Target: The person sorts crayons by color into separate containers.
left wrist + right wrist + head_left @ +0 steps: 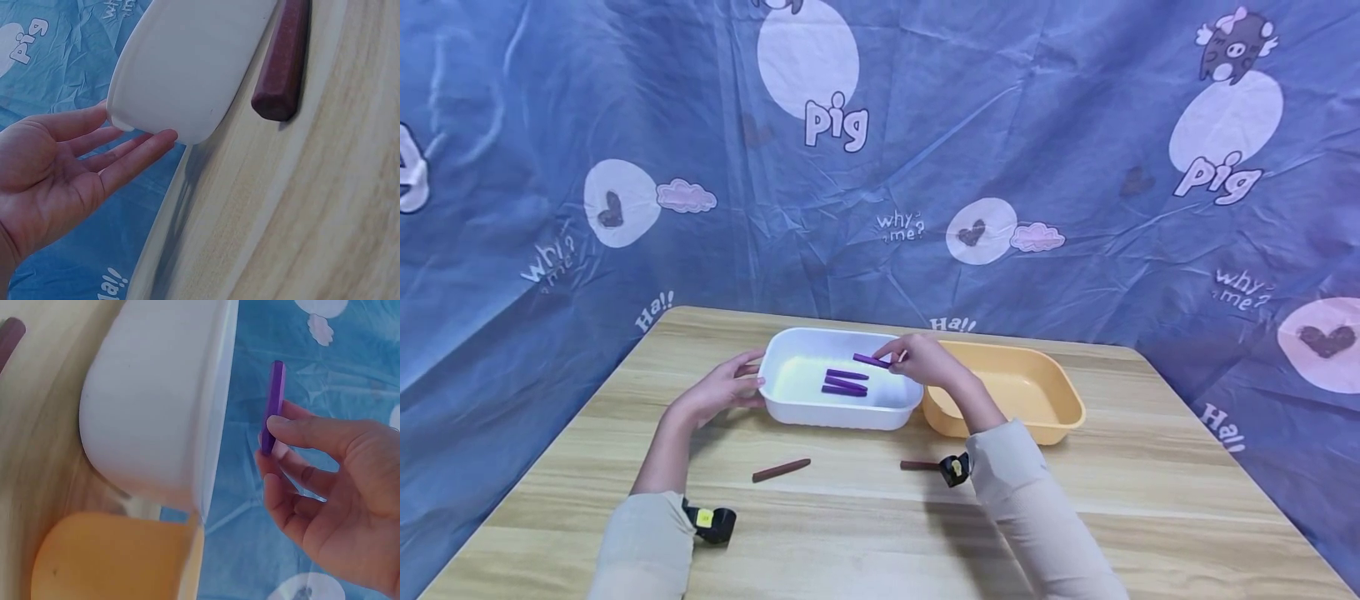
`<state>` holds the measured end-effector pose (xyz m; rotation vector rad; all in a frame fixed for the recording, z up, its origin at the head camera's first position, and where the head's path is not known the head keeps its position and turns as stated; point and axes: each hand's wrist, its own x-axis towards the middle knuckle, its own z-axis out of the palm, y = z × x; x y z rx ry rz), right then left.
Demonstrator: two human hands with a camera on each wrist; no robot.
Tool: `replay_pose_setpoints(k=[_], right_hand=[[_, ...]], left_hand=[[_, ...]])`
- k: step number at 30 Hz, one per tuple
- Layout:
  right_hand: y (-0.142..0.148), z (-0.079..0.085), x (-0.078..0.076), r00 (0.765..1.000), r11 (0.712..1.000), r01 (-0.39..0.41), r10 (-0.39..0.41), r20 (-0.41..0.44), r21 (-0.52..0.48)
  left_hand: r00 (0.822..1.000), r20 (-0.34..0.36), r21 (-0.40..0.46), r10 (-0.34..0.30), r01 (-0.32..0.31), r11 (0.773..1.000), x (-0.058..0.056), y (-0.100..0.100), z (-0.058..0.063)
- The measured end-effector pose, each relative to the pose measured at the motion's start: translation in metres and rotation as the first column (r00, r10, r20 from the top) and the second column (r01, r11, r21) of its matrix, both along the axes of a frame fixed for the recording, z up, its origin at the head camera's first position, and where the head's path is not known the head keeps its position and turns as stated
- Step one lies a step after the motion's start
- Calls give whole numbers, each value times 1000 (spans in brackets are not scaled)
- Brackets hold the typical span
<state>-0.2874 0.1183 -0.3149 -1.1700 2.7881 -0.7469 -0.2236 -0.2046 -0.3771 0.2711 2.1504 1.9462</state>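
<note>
My right hand (921, 360) pinches a purple crayon (867, 359) between thumb and fingers over the right part of a white plastic basin (835, 414). In the right wrist view this purple crayon (275, 394) stands clear of the basin wall, gripped near one end. Several more purple crayons (847, 375) lie on the basin's floor. At the basin's left end, my left hand (722, 387) touches the rim and outer wall. The left wrist view shows that hand (69, 156) with extended fingers, their tips against the white basin (181, 69).
A yellow basin (1060, 392) stands right beside the white one. On the wooden table (835, 533) in front lie two brown crayons, one at the left (781, 471) and another (917, 466) partly hidden by the right wrist camera (955, 469). A blue printed cloth (820, 233) hangs behind.
</note>
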Motion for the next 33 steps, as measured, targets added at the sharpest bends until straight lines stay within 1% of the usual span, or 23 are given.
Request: replay_pose_setpoints(k=[4,9,12,16,19,23,26,29,33], right_hand=[[-11,-5,-2,1000,999,2,-3,10,32],[-25,-12,-4,999,998,-37,37,5,45],[-32,-15,-5,997,996,-65,67,-23,69],[-40,-17,-6,995,989,-77,85,-55,128],[-47,-19,-5,997,986,-62,69,-40,158],[-54,-22,-4,1000,985,-26,23,20,173],[-57,-27,-4,999,982,-8,-2,50,189],[-59,-31,-4,998,979,-8,-4,57,203],[-60,-35,-4,999,977,-6,-3,41,212]], left_hand=[[1000,3,6,0,0,1000,-1,0,0],[1000,4,14,-3,3,1000,-1,-1,0],[1000,4,17,-4,4,1000,-1,-1,0],[1000,3,18,-6,6,1000,-2,-1,0],[1000,4,16,-3,2,1000,-2,-1,0],[1000,4,12,-1,1,1000,-2,-2,1],[1000,1,13,-7,7,1000,-2,-2,1],[1000,0,16,-14,14,1000,-3,-2,0],[1000,2,17,-14,14,1000,-3,-2,0]])
